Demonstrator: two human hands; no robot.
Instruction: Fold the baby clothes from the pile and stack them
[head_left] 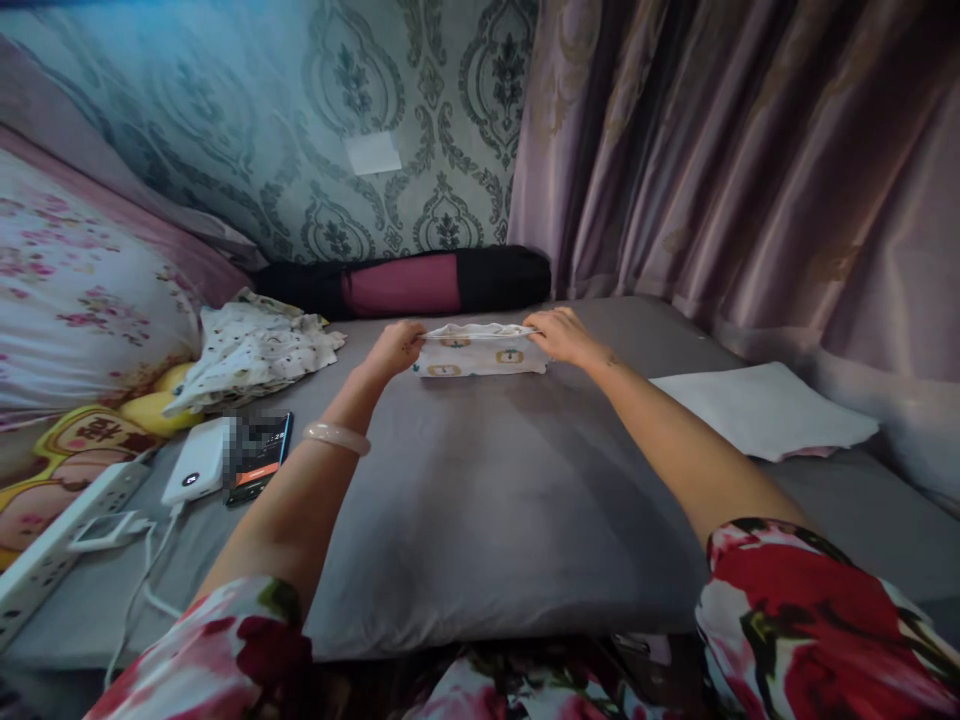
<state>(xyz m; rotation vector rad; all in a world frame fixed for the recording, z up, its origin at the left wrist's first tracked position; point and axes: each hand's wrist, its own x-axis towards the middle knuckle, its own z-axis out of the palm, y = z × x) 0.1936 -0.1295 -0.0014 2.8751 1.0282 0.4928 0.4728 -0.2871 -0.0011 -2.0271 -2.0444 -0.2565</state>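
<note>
Between my two hands is a white cloth with small yellow-brown printed figures, folded over so that its upper edge is held up above the grey sheet. My left hand pinches the cloth's left upper corner, fingers closed on it. At the opposite corner my right hand grips the same edge, thumb and fingers together. The cloth's front panel hangs down to the sheet. What lies behind the raised edge is hidden.
On the left lie a crumpled dotted cloth, a phone, a white power bank and a power strip with cables. A folded white cloth lies right. A black and maroon roll borders the wall.
</note>
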